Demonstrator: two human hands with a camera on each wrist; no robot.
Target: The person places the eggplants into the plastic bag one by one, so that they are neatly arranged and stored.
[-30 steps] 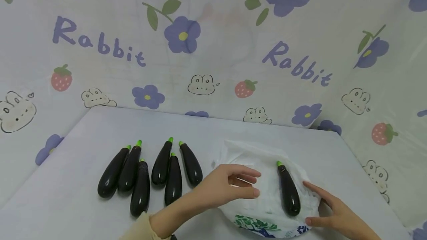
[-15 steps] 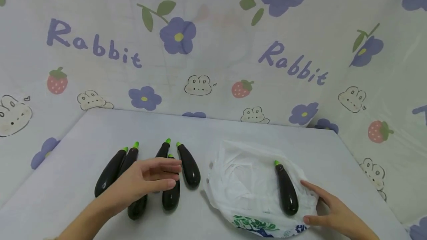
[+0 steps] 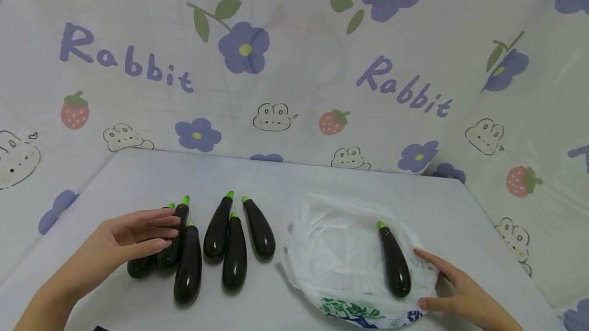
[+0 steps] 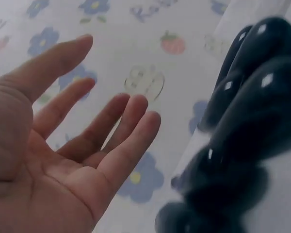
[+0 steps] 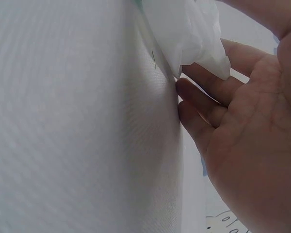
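My left hand (image 3: pixel 124 241) hovers over the left cluster of dark eggplants, its fingers loosely extended and holding nothing. In the left wrist view, the palm of that left hand (image 4: pixel 72 150) faces several blurred eggplants (image 4: pixel 262 107) to its right. An eggplant (image 3: pixel 187 264) of this cluster lies uncovered; two more are partly hidden behind the fingers. The middle cluster has three, including a front eggplant (image 3: pixel 234 254). A single eggplant (image 3: pixel 395 264) lies on a white plastic bag (image 3: pixel 322 249). My right hand (image 3: pixel 460 290) touches the bag's right edge, thumb and index finger spread apart.
The eggplants and bag are on a white-covered table (image 3: pixel 285 182). Behind it hangs a patterned cloth (image 3: pixel 303 75) with flowers, rabbits and strawberries. A small dark object (image 3: pixel 100 328) shows at the bottom edge.
My left hand has moved left from above the bag, across the middle cluster, to above the left cluster. The right hand stays at the bag's edge. The head view has shifted slightly.
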